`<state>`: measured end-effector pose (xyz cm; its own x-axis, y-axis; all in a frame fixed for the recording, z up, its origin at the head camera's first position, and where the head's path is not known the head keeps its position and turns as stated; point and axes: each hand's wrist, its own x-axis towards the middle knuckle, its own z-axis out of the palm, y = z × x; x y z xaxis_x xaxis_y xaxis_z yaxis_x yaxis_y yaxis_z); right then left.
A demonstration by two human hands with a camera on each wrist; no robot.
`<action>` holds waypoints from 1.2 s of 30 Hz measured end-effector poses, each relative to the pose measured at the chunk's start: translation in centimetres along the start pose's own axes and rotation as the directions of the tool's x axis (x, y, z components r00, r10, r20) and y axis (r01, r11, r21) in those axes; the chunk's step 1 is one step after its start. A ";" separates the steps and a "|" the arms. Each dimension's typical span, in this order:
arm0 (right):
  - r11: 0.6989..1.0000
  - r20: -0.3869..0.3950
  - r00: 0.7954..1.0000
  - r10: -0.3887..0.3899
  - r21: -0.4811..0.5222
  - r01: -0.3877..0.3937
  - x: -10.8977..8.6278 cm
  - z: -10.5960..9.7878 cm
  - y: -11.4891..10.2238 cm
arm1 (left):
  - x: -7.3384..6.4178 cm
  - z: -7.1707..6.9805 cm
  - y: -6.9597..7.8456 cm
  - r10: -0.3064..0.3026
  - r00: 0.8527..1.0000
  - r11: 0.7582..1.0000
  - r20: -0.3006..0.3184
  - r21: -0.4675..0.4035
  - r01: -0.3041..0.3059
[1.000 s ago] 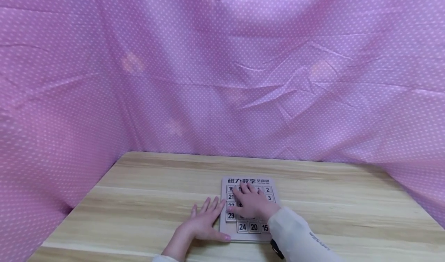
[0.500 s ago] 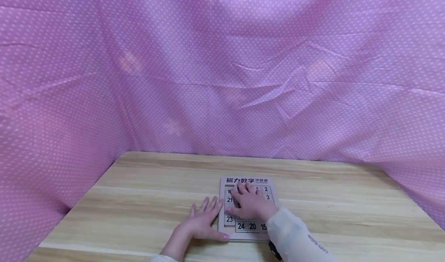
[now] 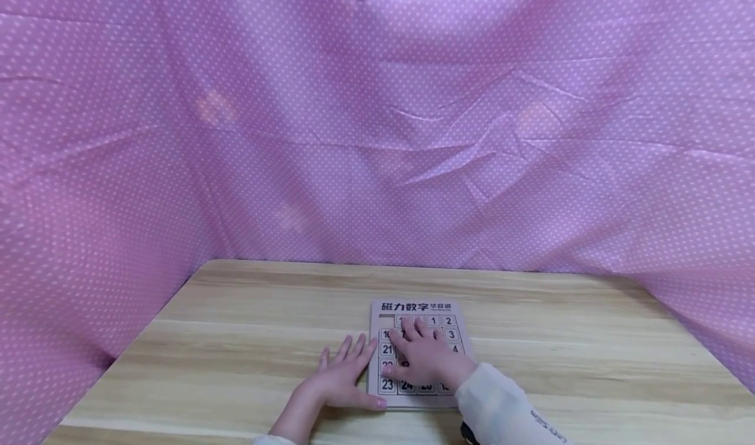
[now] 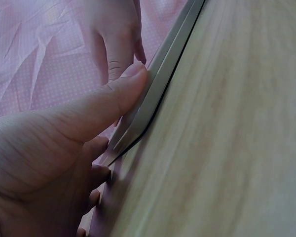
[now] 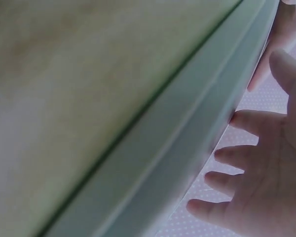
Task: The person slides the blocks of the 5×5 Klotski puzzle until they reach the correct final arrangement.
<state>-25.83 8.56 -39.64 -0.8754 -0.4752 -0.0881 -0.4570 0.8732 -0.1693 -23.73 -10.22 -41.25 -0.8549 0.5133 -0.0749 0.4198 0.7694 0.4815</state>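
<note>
A number sliding puzzle lies flat on the table in the head view, with numbered tiles in its frame and dark lettering along its far strip. A vacant slot shows at the far left corner of its grid. My right hand rests over the tiles with spread fingers and hides several of them; its thumb lies on the left column, above tile 23. Beside the puzzle's left edge is my left hand, fingers spread at the frame, thumb on the near left corner. In the left wrist view that thumb touches the puzzle's rim.
The wooden table extends to both sides of the puzzle. Pink dotted cloth hangs behind it and at both sides. A pale sleeve covers the right forearm, with a black strap at the wrist.
The left column of tiles has slid toward the near edge under my right hand, so the vacant slot is now at the far left instead of the near left. My left hand stays put.
</note>
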 end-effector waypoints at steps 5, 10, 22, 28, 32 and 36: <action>0.998 -0.025 1.000 0.008 0.059 -0.006 -0.4 -0.4 1.0 | 0.0 0.1 0.0 0.002 1.000 1.000 -0.006 0.003 -0.002; 0.991 -0.057 0.995 0.084 0.109 -0.078 -1.6 -1.3 3.5 | 0.1 0.2 0.0 0.007 1.000 1.000 -0.018 -0.010 -0.007; 0.961 -0.040 0.977 0.208 0.194 -0.197 -2.9 -1.0 7.6 | 0.0 0.0 -0.1 -0.003 1.000 1.000 -0.011 -0.010 0.003; 0.970 -0.061 0.982 0.179 0.177 -0.166 -2.4 -0.9 6.8 | 0.0 -0.1 0.0 -0.004 1.000 1.000 -0.012 -0.011 0.004; 0.975 -0.069 0.983 0.167 0.158 -0.155 -2.0 -0.8 6.0 | -0.1 -0.2 0.0 -0.003 1.000 1.000 -0.011 -0.022 0.002; 0.978 -0.068 0.986 0.154 0.155 -0.142 -1.6 -0.9 5.3 | -0.1 -0.2 0.0 -0.003 1.000 1.000 -0.012 -0.021 0.002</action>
<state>-26.98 14.07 -39.55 -0.9439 -0.3270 -0.0456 -0.2985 0.9044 -0.3049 -23.66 -10.37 -41.10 -0.8596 0.5067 -0.0655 0.4114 0.7625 0.4993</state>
